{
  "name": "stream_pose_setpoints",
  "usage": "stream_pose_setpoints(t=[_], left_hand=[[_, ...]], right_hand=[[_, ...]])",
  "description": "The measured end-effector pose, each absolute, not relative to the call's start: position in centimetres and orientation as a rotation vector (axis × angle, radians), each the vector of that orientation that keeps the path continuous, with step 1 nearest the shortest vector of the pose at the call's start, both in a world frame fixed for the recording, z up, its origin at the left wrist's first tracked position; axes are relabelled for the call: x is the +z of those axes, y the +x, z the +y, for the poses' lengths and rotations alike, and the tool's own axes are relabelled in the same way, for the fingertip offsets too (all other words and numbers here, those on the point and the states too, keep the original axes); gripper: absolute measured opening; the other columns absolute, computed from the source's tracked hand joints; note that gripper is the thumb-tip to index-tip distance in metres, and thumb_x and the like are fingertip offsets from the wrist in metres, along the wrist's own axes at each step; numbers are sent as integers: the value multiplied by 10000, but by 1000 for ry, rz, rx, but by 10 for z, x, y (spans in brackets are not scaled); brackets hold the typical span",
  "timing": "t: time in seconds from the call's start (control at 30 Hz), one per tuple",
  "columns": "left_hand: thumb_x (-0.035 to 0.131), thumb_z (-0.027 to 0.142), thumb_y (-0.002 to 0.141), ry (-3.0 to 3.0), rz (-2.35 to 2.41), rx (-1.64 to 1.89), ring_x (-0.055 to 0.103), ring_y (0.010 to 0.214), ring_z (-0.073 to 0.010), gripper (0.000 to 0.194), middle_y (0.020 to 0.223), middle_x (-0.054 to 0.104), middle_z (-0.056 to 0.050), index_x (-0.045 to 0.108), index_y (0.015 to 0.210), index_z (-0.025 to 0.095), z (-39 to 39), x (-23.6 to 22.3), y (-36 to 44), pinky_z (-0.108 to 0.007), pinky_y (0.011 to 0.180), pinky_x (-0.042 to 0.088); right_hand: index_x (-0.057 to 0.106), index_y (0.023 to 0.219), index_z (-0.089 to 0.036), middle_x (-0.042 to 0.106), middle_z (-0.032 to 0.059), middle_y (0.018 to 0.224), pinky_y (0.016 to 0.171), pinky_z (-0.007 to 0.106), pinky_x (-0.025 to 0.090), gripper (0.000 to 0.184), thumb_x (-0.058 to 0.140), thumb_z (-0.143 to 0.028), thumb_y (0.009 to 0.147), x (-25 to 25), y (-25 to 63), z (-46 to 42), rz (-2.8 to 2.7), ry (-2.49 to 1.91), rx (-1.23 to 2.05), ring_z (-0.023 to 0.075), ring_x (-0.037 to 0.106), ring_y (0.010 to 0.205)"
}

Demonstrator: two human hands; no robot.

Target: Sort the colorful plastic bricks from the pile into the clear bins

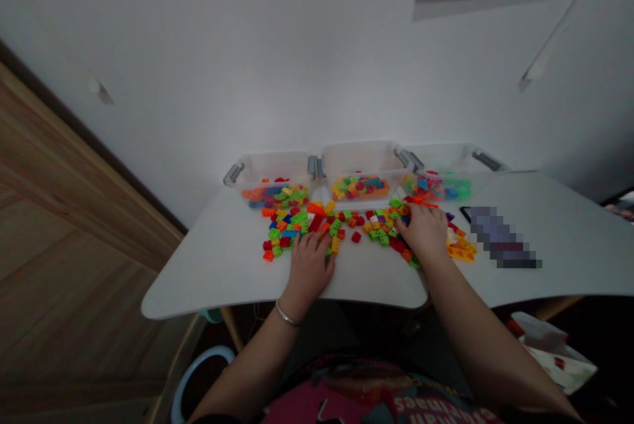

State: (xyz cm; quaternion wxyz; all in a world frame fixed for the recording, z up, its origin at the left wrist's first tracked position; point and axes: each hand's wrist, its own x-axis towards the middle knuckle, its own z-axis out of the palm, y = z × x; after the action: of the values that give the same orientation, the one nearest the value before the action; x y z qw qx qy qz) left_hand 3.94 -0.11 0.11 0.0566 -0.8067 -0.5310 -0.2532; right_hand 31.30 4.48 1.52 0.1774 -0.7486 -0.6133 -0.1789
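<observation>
Loose toy building bricks (356, 237) in many colours lie spread over the white table (222, 285). Fingers apart and pointing forward, my left hand (310, 264) rests on the left part of the pile, by a blue brick (290, 234) and a yellow brick (335, 245). My right hand (426, 229) reaches over the right part of the pile, its thumb away from the fingers; the bricks directly beneath it are hidden. Beside this hand lie yellow bricks (461, 252) and, to its left, green bricks (384, 240). I see no brick held in either hand.
Along the wall stand a left clear bin (277, 160), a middle clear bin (359, 152) and a right clear bin (446, 154), each with bricks inside. A blurred-out phone-like slab (502, 239) lies at the right. Below the table are a bag (559, 354) and a light-blue ring-shaped rim (191, 371).
</observation>
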Motion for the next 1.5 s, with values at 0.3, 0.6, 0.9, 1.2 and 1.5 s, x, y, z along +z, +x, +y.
stream_pose_setpoints(t=[0.3,0.6,0.9,1.2,1.5], left_hand=[[579,254,852,-2452,-1611,-753,520,1178,-297,352,1261,619,-104,623,1195,190,-1,1,39,-544,1111,324],[585,247,846,-2455,-1626,-745,517,1188,-302,367,1266,617,-102,617,1207,186,-2,2,40,-541,1106,334],[575,240,847,-2464,-1630,-737,518,1191,-301,359,1265,618,-95,616,1201,195,-3,4,40,-537,1109,332],[580,241,839,-2459,-1609,-757,524,1178,-296,359,1256,623,-100,619,1194,204,-2,3,39,-542,1103,336],[590,233,835,-2463,-1626,-740,520,1186,-299,362,1258,619,-105,622,1194,198,-3,5,40,-555,1103,339]], right_hand=[[656,1166,-138,691,133,1072,940,416,319,402,507,-333,847,13,316,49,-1746,-2046,-463,306,526,1036],[695,1155,-167,673,124,1103,920,391,340,384,491,-208,832,11,322,52,-1849,-2016,-475,285,514,1026],[728,1080,-154,690,111,1054,905,365,365,347,484,-151,833,13,322,53,-1894,-1961,-501,271,508,1001],[717,945,-160,685,113,982,830,367,382,253,491,-236,860,17,329,51,-1883,-1910,-550,265,529,949],[705,979,-155,680,114,999,836,373,382,273,483,-267,868,16,327,51,-1911,-1959,-500,263,538,959]])
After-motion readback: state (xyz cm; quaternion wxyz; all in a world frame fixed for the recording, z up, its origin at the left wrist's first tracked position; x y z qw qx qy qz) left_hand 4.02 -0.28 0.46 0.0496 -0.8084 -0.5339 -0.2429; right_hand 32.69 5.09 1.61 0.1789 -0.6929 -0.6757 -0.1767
